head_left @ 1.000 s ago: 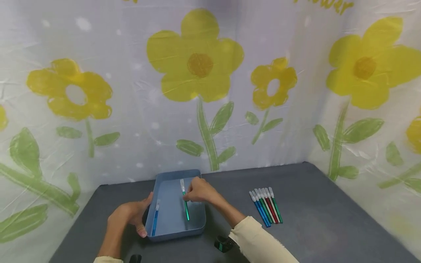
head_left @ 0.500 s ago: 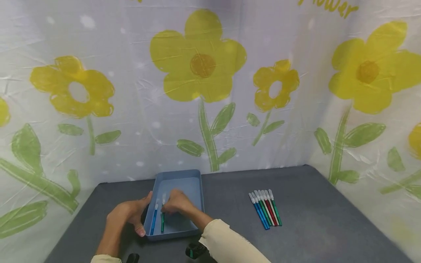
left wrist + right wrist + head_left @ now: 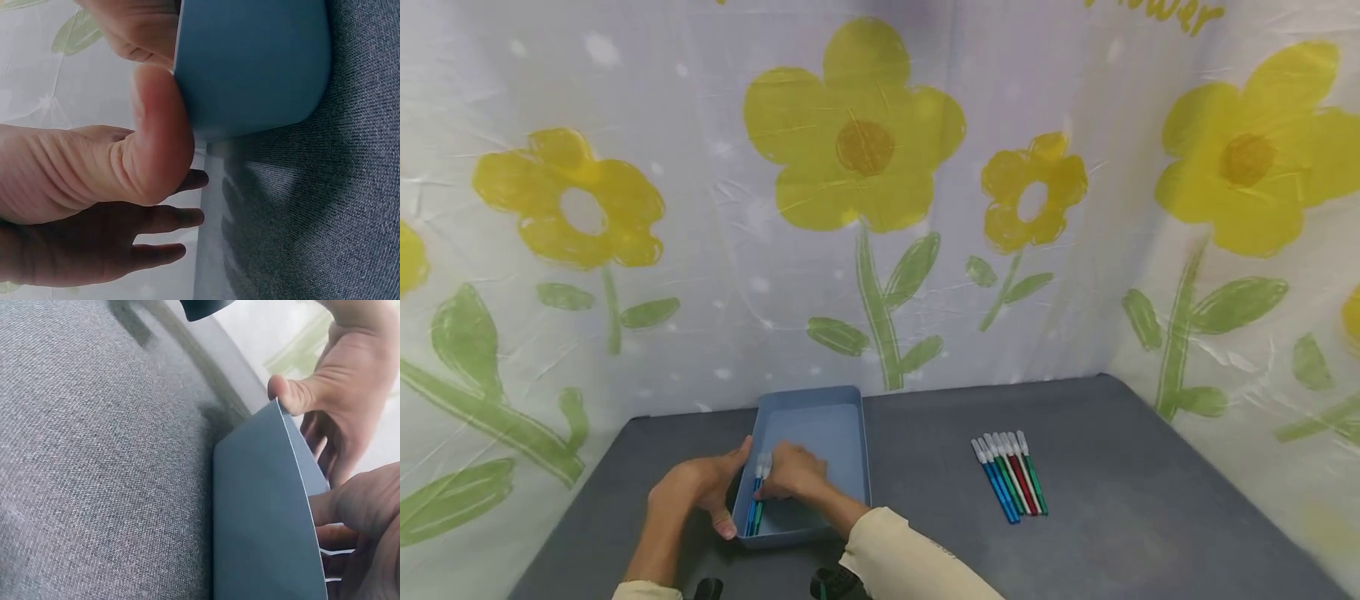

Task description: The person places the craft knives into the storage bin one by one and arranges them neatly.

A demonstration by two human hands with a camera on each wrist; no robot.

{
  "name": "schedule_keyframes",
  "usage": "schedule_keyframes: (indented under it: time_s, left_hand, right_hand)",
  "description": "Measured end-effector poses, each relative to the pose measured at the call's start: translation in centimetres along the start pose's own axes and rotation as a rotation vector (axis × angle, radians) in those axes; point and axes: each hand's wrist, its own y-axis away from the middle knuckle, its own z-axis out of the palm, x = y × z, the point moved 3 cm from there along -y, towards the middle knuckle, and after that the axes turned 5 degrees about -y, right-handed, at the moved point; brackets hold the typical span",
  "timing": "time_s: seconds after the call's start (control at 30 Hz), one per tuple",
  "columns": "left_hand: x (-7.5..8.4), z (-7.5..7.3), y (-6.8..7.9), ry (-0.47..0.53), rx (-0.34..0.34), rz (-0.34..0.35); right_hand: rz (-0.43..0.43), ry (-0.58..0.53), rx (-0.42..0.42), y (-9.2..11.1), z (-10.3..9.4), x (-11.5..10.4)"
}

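Observation:
A shallow blue-grey tray point(image 3: 811, 417) stands on the dark table. My left hand point(image 3: 696, 492) rests against its left side. In the left wrist view, that hand's thumb touches the tray's corner point(image 3: 256, 69) and the other fingers extend straight. Inside the tray, my right hand point(image 3: 796, 475) pinches a green pen point(image 3: 759, 518) with a whitish cap. This pen lies close alongside a blue pen point(image 3: 751, 510) near the left wall. In the right wrist view, the tray wall point(image 3: 262, 512) covers the right fingertips and the pens.
Right of the tray, several capped pens point(image 3: 1009, 477) in blue, green, white and red lie side by side on the table point(image 3: 1105, 483). A sheet point(image 3: 700, 333) painted with yellow flowers hangs behind and around the table. Dark wrist devices show at the bottom edge.
My right hand has carried the green pen left and down, from the tray's middle to beside the blue pen. The left hand stays at the tray's left side.

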Motion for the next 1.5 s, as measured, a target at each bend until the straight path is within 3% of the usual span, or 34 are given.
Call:
schedule_keyframes:
  time_s: [0.17, 0.27, 0.33, 0.4, 0.53, 0.63, 0.73, 0.8, 0.9, 1.07, 1.27, 1.4, 1.5]
  left_hand:
    - [-1.5, 0.6, -1.8, 0.057, -0.022, 0.031]
    - [-1.5, 0.5, -2.0, 0.057, -0.033, 0.027]
    - [-0.4, -0.1, -0.6, 0.039, -0.026, 0.016]
    - [2.8, -1.8, 2.9, 0.022, -0.023, -0.001]
    - [3.0, -1.9, 3.1, -0.009, -0.023, -0.026]
    - [1.0, -0.8, 1.0, -0.025, -0.02, -0.017]
    - [3.1, -1.8, 3.6, -0.067, -0.036, -0.019]
    - [3.7, -2.0, 4.4, -0.036, -0.035, -0.012]
    - [3.8, -1.9, 4.3, -0.039, -0.022, -0.043]
    - [4.5, -2.2, 4.6, 0.0, -0.01, -0.04]
    - [6.9, -3.6, 7.8, 0.036, -0.023, -0.039]
    - [8.4, -4.4, 9.6, 0.077, -0.009, -0.064]
    - [8.9, -4.9, 10.0, 0.071, -0.001, -0.079]
  right_hand:
    - [-0.002, -0.05, -0.014, -0.1, 0.0, 0.2]
    - [-0.019, -0.082, -0.035, -0.1, -0.2, 0.5]
    - [-0.033, -0.1, -0.05, 0.1, -0.4, 0.6]
    - [-0.063, -0.109, -0.062, 0.2, -0.7, 0.8]
    - [-0.133, -0.13, -0.072, 0.3, -1.7, 1.5]
    - [-0.193, -0.147, -0.08, 0.6, -3.2, 2.0]
    - [-0.239, -0.191, -0.116, 1.1, -4.7, 2.9]
    - [-0.265, -0.23, -0.153, 1.5, -5.8, 3.9]
    - [-0.304, -0.27, -0.211, 1.8, -7.5, 5.8]
    - [-0.335, -0.249, -0.256, 2.1, -11.1, 9.3]
    - [-0.306, -0.2, -0.234, 3.1, -15.2, 14.3]
    - [-0.218, -0.104, -0.211, 4.0, -17.0, 17.8]
    - [-0.113, -0.043, -0.166, 4.6, -18.1, 20.0]
